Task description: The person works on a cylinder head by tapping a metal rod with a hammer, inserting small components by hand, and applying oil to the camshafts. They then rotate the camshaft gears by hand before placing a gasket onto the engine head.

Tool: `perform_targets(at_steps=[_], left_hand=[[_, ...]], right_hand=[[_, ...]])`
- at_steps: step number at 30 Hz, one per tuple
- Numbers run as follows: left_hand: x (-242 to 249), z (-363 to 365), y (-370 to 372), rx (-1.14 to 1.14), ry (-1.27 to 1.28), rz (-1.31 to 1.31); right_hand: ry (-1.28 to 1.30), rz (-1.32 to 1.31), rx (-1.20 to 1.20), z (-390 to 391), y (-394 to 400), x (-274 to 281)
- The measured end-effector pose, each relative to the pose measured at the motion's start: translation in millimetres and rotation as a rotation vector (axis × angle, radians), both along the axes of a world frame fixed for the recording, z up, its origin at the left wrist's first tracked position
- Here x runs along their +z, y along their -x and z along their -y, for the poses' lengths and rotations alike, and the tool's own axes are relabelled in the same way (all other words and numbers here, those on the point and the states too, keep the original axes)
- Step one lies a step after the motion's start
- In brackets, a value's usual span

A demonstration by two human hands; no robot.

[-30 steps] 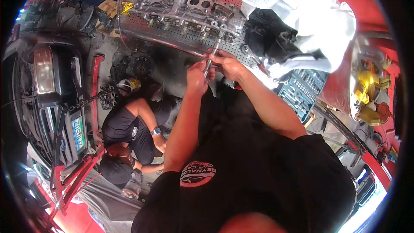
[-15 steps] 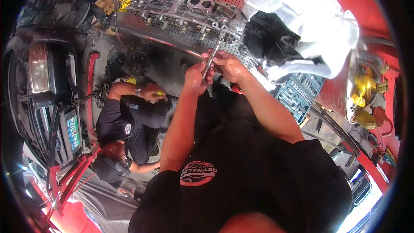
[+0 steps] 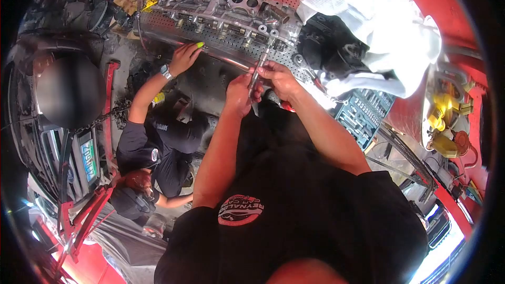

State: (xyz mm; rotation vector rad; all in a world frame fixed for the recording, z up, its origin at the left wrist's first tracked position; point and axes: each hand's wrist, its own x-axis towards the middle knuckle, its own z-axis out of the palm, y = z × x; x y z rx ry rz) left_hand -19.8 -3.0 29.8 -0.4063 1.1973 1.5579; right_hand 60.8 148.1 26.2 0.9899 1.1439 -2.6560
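Note:
Both of my hands grip one slim metal bar-like tool, whose exact kind I cannot make out. It slants away from me, its far end close to the cylinder head on the perforated metal bench. My left hand is closed round the tool's near part. On the other side my right hand is closed, its fingers pinching the tool slightly higher up. Some of the fingers are hidden behind the tool and each other.
A crouching co-worker's hand, with something yellow-green at the fingertips, reaches to the bench edge at left. A socket set case lies at right, below white cloth. Red stand bars and a car front fill the left.
The co-worker's arm has lifted from near the lap up to the bench edge, carrying the yellow-green thing. My hands and the metal tool have barely moved.

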Motion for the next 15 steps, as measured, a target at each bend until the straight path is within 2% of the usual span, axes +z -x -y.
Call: perform_targets(at_steps=[3,4,5,7,8,11,13,15], left_hand=[[5.4,-9.5,-3.7,0.018,0.057,-0.148],[-4.7,-7.4,-6.9,-0.002,0.059,-0.223],[-12.9,-5.4,-9.0,-0.017,0.061,-0.297],[-15.4,-3.7,-10.3,-0.019,0.016,-0.272],[-17.0,-3.2,-11.9,-0.013,-0.008,-0.257],[-19.4,-2.0,-15.6,-0.01,-0.03,-0.282],[-18.3,2.4,-19.7,0.006,0.002,-0.321],[-27.5,6.5,-28.0,0.007,0.085,-0.433]], right_hand=[[-0.319,0.178,-0.002,3.6,7.8,-9.9],[-0.288,0.191,-0.029,5.1,8.3,-3.4],[-0.53,0.279,0.116,1.8,9.0,4.4],[-1.019,0.439,0.421,-6.3,15.5,34.3],[-1.214,0.515,0.49,-4.9,18.6,58.5],[-2.112,-0.098,0.509,-29.2,24.2,78.4],[-2.391,-0.295,0.788,-47.1,45.2,86.6],[-2.456,-0.38,1.007,-63.5,60.3,75.1]])
